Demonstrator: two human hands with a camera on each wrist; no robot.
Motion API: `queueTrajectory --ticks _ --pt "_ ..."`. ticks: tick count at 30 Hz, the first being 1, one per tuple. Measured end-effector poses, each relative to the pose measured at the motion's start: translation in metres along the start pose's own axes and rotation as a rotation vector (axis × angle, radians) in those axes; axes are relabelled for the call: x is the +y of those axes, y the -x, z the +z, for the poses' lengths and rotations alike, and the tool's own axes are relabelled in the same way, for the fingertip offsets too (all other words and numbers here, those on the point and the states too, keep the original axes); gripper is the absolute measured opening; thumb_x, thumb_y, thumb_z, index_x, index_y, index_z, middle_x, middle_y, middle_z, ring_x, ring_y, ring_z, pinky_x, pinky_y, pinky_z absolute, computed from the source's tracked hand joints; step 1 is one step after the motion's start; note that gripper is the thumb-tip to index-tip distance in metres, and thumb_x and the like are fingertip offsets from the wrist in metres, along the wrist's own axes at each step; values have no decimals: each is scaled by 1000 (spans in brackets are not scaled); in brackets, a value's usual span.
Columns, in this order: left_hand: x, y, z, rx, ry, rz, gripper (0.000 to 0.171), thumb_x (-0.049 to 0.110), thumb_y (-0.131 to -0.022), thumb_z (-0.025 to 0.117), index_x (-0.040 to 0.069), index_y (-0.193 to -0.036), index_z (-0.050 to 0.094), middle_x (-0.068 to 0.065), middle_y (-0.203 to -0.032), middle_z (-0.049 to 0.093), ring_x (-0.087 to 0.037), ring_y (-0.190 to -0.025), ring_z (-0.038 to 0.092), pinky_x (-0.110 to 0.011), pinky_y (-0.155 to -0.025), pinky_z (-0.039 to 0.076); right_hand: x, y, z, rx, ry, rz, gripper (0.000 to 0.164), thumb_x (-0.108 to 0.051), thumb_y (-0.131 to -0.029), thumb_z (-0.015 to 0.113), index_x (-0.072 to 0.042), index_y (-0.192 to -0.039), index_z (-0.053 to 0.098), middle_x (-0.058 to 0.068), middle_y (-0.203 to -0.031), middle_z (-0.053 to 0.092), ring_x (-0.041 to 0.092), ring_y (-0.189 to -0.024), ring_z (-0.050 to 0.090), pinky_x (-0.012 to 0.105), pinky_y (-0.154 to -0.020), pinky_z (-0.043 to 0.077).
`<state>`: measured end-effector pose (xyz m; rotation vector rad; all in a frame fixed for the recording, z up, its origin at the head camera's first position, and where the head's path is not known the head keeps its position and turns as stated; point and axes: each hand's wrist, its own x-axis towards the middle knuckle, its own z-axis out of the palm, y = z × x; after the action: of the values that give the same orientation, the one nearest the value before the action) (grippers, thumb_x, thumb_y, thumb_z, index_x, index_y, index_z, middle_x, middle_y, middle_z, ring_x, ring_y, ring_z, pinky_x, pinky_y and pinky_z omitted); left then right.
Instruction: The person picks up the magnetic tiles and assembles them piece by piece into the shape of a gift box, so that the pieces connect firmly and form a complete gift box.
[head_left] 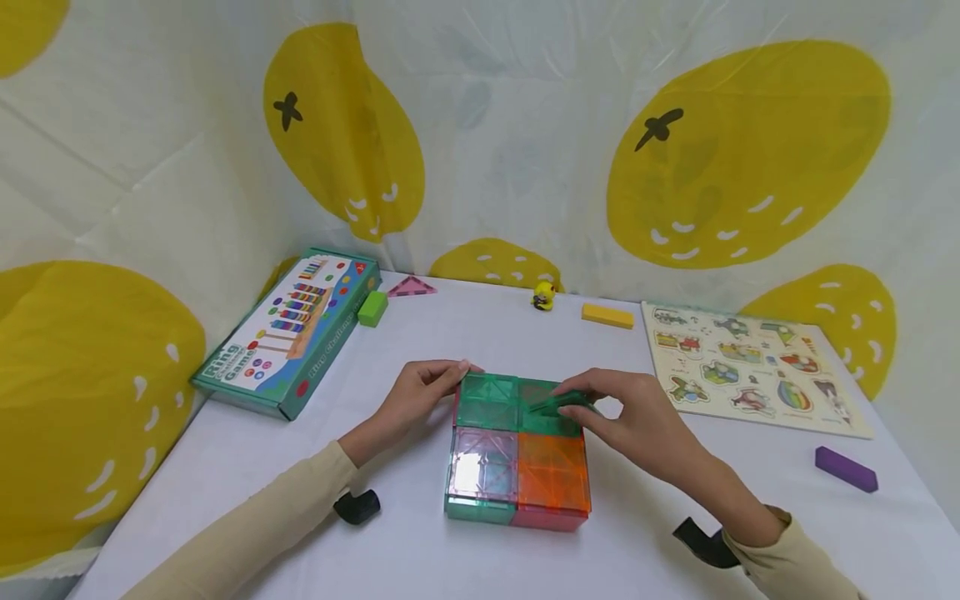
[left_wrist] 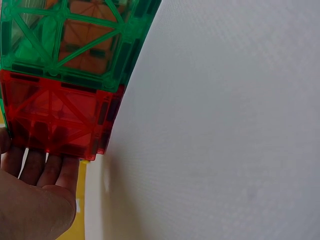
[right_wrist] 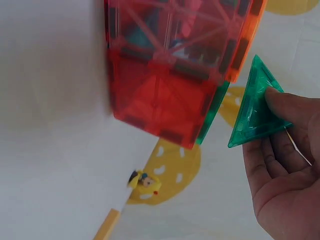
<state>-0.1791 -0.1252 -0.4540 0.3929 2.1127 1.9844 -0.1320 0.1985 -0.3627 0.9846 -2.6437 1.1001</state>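
Observation:
A low block of translucent magnetic tiles [head_left: 517, 450] stands at the table's middle, its top green at the back, pale violet and orange in front. My left hand [head_left: 427, 396] touches its back left corner; in the left wrist view the fingers [left_wrist: 47, 167] extend to the edge of a red side tile [left_wrist: 52, 115]. My right hand [head_left: 633, 417] pinches a green triangular magnetic tile [right_wrist: 260, 107] between thumb and fingers, over the block's back right green square. In the right wrist view this triangle is beside the red side wall [right_wrist: 160, 100].
A ring game box [head_left: 292, 329] lies at the left, beside a green block [head_left: 372, 308] and a pink triangular tile [head_left: 411, 287]. Toward the back are a yellow figurine [head_left: 543, 296] and a yellow block [head_left: 607, 316]. A picture puzzle board [head_left: 750, 367] and a purple block [head_left: 846, 469] lie at the right.

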Motion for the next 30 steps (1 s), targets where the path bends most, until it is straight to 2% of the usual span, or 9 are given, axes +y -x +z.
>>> queueTrajectory --ticks 8,13,30 --pt "1 1 1 -3 3 -13 32 35 -109 62 12 -123 80 -1 -123 76 -20 -120 67 -42 -101 55 -6 1 10 -45 -53 -2 33 -1 -89 85 -19 -116 78 -18 -106 74 6 -94 68 29 -81 61" --pt "1 1 1 -4 2 -11 33 36 -109 62 12 -123 80 -1 -124 75 -19 -121 67 -42 -102 55 -8 1 12 -52 -46 1 34 -1 -88 86 -20 -116 78 -18 -106 73 5 -93 68 28 -81 61" --pt "-1 2 1 4 23 -15 34 37 -108 63 11 -124 80 -2 -124 75 -19 -122 67 -41 -102 55 -14 8 17 -85 -36 -20 35 4 -87 85 -19 -114 80 -17 -109 74 9 -103 68 36 -91 60"
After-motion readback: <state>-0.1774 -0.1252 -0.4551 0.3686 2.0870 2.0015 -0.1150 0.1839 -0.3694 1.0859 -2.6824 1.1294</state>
